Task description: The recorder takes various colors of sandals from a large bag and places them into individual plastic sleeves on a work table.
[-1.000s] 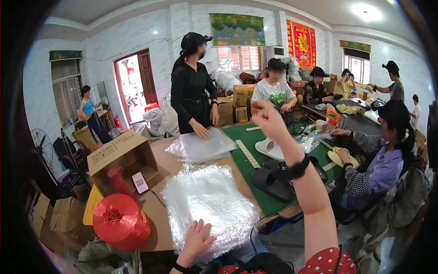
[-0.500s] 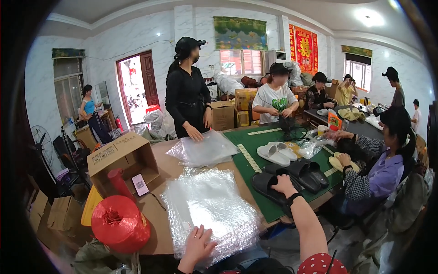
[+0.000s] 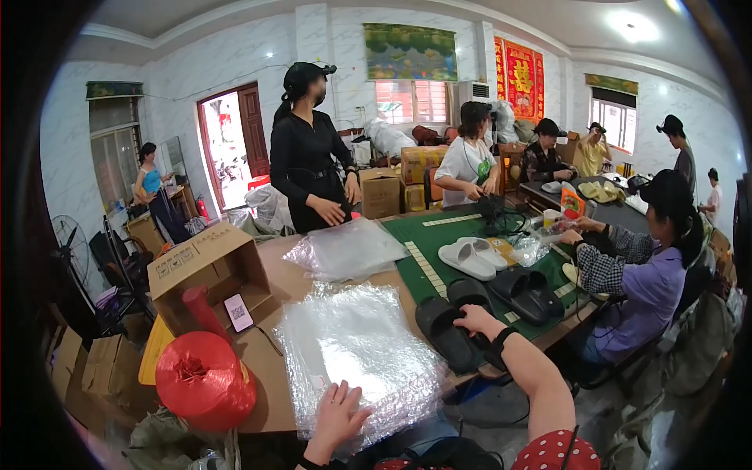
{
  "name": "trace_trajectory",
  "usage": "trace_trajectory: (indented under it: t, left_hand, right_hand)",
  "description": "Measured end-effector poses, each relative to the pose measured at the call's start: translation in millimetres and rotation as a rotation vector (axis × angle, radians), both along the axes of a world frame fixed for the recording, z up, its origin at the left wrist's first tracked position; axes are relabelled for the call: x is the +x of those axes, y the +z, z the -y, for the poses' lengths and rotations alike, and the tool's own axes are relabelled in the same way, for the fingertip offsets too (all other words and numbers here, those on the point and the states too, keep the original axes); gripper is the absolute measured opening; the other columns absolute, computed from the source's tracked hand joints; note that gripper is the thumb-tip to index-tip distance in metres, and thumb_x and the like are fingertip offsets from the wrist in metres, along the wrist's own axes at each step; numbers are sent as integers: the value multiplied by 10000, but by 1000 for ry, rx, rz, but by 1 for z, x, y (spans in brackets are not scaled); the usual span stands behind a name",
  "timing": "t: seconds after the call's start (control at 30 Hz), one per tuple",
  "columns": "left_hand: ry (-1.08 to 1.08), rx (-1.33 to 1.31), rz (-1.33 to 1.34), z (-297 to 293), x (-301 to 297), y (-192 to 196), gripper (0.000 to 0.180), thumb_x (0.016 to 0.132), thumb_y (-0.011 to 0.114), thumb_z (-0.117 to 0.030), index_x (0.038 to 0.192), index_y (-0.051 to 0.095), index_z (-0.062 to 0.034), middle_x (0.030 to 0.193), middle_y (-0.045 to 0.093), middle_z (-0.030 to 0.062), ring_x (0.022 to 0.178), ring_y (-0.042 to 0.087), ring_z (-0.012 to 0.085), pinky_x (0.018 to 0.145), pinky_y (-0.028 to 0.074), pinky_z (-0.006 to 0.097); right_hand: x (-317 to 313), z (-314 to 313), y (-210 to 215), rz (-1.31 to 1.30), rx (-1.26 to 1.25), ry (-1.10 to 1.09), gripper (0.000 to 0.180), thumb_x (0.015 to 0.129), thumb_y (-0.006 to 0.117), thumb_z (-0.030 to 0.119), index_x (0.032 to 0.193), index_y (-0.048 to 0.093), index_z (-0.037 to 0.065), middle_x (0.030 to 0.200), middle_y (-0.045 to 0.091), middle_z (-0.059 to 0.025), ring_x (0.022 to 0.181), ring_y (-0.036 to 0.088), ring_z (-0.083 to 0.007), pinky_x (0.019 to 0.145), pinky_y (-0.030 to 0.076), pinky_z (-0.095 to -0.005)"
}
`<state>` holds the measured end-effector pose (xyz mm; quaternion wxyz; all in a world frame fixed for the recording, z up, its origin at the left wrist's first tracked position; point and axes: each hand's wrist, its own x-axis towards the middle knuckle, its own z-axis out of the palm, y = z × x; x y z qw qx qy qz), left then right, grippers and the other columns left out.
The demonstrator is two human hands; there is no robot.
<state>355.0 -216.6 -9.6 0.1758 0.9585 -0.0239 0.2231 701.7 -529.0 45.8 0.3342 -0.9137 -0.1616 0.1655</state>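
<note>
My left hand (image 3: pixel 339 413) lies flat, fingers spread, on the near edge of a stack of clear plastic bags (image 3: pixel 356 354) on the brown table. My right hand (image 3: pixel 472 319) rests on a pair of black slippers (image 3: pixel 454 321) at the near edge of the green mat (image 3: pixel 446 235), fingers curled over the right slipper. Whether it grips the slipper is unclear. A second black pair (image 3: pixel 526 294) and a white pair (image 3: pixel 471 256) lie farther along the mat.
A red spool of string (image 3: pixel 204 380) and an open cardboard box (image 3: pixel 207 270) sit to my left. Another pile of clear bags (image 3: pixel 345 249) lies before a standing person in black (image 3: pixel 309 160). Seated people work on the right (image 3: pixel 642 266) and at the far end.
My right arm was raised high over the table; it has come down and the hand now rests on the black slippers. My left hand stays on the bag stack.
</note>
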Motion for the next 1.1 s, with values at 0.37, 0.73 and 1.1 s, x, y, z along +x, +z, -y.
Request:
trace_trajectory:
  t: [0.37, 0.73, 1.1]
  left_hand:
    - [-4, 35, -9, 2, 5, -1, 592, 883, 630, -518, 1308, 600, -107, 1371, 524, 284, 1260, 474, 496, 1069, 383, 526]
    - [-43, 46, -126, -10, 12, -2, 733, 830, 643, -608, 1351, 562, -98, 1401, 488, 302, 1292, 444, 489, 1097, 352, 510]
    - [109, 179, -182, 11, 16, 8, 781, 838, 594, -650, 1383, 528, -95, 1429, 454, 278, 1297, 432, 447, 1069, 349, 527]
  right_hand:
    - [4, 0, -36, 644, -224, -135, 434, 883, 646, 426, 1010, 576, 17, 947, 684, -218, 901, 669, -410, 781, 538, -507]
    - [-74, -15, 11, 759, 259, -333, 335, 890, 662, 324, 856, 562, 6, 766, 640, -234, 783, 628, -455, 667, 486, -525]
    - [-200, -100, 13, 686, 222, 112, 374, 898, 651, 394, 866, 534, 40, 697, 634, -218, 682, 641, -432, 599, 507, -516]
